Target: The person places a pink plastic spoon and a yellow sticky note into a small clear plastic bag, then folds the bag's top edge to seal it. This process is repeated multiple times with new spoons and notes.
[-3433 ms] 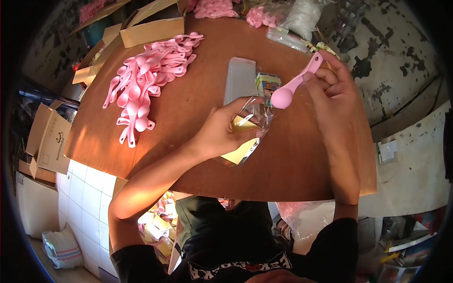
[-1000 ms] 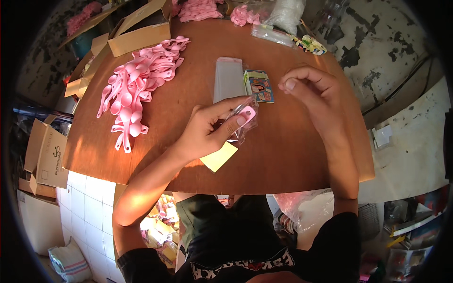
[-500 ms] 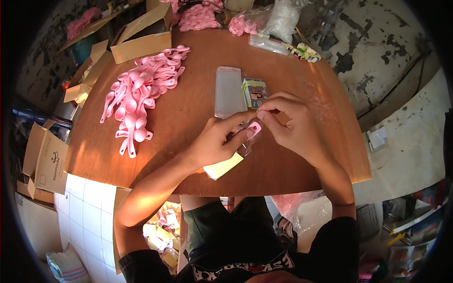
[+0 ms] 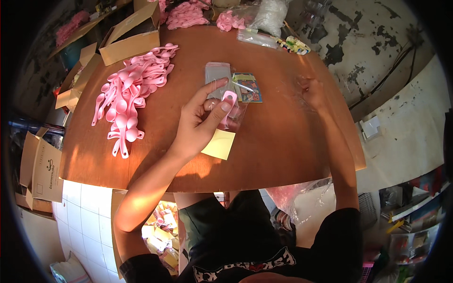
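My left hand (image 4: 198, 118) is raised over the middle of the table, thumb and fingers closed on a pink plastic spoon (image 4: 229, 97) in a clear plastic bag (image 4: 234, 121). Only the end of its handle, with a hole, shows well; the rest is behind my fingers. A yellow card (image 4: 220, 144) hangs at the bag's lower end; whether it lies inside, I cannot tell. To the right, my right hand (image 4: 312, 94) is low over the table with its fingers curled in, near thin clear plastic scraps (image 4: 302, 101). Anything between those fingertips is too small to make out.
Beyond my left hand lie a stack of clear bags (image 4: 217, 70) and a colourful printed pack (image 4: 249, 88). A heap of pink spoons (image 4: 130, 89) covers the table's left. Cardboard boxes (image 4: 132, 45) stand farther left; more plastic packs (image 4: 257, 38) lie at the back.
My right hand has left the bag and moved away to the right. My left hand has lifted and turned the bagged spoon, and the yellow card has moved with it. The view has shifted slightly.
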A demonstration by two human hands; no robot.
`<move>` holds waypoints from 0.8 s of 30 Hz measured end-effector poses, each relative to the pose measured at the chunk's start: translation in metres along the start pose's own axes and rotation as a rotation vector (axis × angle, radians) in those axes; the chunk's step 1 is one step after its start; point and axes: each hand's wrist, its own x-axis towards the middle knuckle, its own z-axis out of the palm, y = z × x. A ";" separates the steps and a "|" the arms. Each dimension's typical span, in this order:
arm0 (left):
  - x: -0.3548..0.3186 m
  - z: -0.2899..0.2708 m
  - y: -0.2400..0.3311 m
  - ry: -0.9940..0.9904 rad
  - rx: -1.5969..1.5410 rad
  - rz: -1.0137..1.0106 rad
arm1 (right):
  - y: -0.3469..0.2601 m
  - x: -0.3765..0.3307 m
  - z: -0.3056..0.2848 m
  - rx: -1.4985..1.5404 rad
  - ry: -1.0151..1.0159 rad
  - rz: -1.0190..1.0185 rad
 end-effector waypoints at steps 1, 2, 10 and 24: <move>-0.003 -0.004 0.001 0.003 0.006 0.005 | 0.007 -0.002 0.014 0.187 0.207 0.037; -0.003 -0.003 0.000 0.003 0.005 0.013 | 0.009 -0.010 0.019 0.368 0.412 0.078; -0.001 0.001 -0.009 -0.042 0.024 -0.046 | -0.116 -0.104 0.065 0.638 0.017 -0.473; -0.025 0.044 0.026 0.093 0.127 0.211 | -0.205 -0.152 0.014 0.524 0.365 -0.761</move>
